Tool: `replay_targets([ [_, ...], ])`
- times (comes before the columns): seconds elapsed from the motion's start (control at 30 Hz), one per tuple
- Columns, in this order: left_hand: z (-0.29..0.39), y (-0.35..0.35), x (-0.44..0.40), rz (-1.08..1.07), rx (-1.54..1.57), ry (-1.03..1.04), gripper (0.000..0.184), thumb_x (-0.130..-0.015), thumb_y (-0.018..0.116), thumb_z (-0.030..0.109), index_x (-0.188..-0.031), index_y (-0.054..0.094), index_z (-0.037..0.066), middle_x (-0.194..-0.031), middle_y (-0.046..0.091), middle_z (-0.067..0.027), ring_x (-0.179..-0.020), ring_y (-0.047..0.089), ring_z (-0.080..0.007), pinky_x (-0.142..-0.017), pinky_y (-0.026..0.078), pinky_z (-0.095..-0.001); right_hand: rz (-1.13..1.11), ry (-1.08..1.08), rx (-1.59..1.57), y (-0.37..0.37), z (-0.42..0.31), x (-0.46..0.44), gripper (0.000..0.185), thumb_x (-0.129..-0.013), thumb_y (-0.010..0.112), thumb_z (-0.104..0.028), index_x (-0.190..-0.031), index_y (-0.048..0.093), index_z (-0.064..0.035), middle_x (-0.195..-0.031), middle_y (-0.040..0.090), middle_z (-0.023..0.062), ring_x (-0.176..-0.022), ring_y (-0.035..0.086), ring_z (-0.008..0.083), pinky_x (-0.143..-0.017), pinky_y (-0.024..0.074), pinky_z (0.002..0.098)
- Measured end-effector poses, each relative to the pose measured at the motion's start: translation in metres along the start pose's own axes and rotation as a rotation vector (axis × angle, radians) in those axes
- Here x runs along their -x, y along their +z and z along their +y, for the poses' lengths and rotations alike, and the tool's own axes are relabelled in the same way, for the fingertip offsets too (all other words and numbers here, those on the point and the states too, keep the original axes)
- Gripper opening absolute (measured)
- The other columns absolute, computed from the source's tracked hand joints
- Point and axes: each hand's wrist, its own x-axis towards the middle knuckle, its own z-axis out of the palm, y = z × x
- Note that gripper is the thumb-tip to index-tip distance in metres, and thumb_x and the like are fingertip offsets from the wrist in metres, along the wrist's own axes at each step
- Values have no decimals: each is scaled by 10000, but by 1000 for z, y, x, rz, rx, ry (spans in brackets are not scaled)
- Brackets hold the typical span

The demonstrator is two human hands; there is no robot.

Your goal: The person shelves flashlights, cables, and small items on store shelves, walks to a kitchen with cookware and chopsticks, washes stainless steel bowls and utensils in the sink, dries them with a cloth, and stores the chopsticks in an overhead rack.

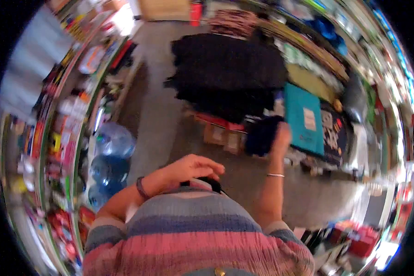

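Note:
My left hand [195,168] is held in front of my chest, its fingers loosely apart and nothing seen in it. A dark strap or object [208,184] lies just below it against my body. My right hand [283,135] reaches forward, blurred, at the edge of a dark blue cloth [262,135]; its fingers are wrapped over the cloth's right side. Beyond the cloth is a large stack of black fabric [227,64]. A teal packet with a pale label [303,119] lies to the right of my right hand.
Shelves full of goods [62,133] run along the left, with large clear blue bottles [112,140] beside them. Cardboard boxes [221,136] sit under the black stack. More shelves [386,87] line the right. A red box [363,241] is at the lower right.

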Motion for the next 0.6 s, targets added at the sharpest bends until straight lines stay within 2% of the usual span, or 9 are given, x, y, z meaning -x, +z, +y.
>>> replay_targets([
  [0.03,-36,-26,10,161,-44,49,314,-872,528,137,-1166,568,33,-1095,609,-100,-974,591,-195,-875,443,-316,-210,166,-2,15,29,-16,200,-887,440,-85,-1032,570,-41,-996,590,135,-895,565,284,-794,461,365],
  [0.07,-74,-52,24,328,-90,86,324,-858,537,118,-1173,567,50,-1091,611,-98,-974,590,-207,-869,447,-320,-10,93,-40,16,50,-24,220,-896,442,-102,-1065,563,-27,-1075,578,158,-983,554,286,-853,444,363],
  [0.1,-117,-77,43,458,-424,67,345,-831,558,108,-1175,574,97,-1073,611,-99,-968,584,-233,-867,447,-335,123,323,-624,-9,54,-45,287,-903,469,-167,-1123,534,5,-1143,557,176,-1034,536,291,-888,425,368],
  [0.13,-149,-94,74,576,-755,11,378,-803,578,97,-1178,580,144,-1054,611,-99,-962,578,-259,-866,447,-351,190,360,-653,-4,73,-63,379,-900,505,-252,-1152,507,31,-1151,549,190,-1024,533,299,-898,414,369],
  [0.17,-155,-97,108,538,-880,-139,417,-788,596,104,-1197,563,178,-1068,598,-101,-976,563,-276,-872,441,-366,172,501,-743,-31,58,-81,467,-892,524,-314,-1167,486,62,-1153,542,213,-1022,529,316,-910,405,361],
  [0.23,-170,-91,165,396,-1087,-438,507,-757,633,117,-1236,529,246,-1096,573,-104,-1005,533,-310,-885,430,-396,-60,295,-462,20,117,-100,650,-852,539,-453,-1259,416,38,-1271,434,257,-1153,434,378,-959,371,404],
  [0.33,-216,-69,225,452,-991,-314,626,-731,677,172,-1303,444,277,-1173,529,-107,-1073,492,-312,-912,407,-415,-87,212,-96,14,67,-101,626,-829,586,-409,-1247,436,33,-1162,508,240,-1070,493,353,-868,430,414],
  [0.47,-225,-45,237,604,-668,-268,711,-731,693,250,-1360,362,281,-1332,407,-144,-1246,343,-334,-1019,301,-440,-143,-26,-693,39,-58,-70,420,-800,622,-160,-1146,522,55,-964,586,204,-805,546,304,-752,445,377],
  [0.6,-268,-54,248,553,-382,-12,678,-760,668,330,-1362,370,239,-1414,293,-154,-1298,261,-335,-1069,204,-446,-361,-234,-858,30,-197,4,400,-812,599,-155,-1168,522,10,-1115,557,196,-1020,529,320,-870,418,353],
])
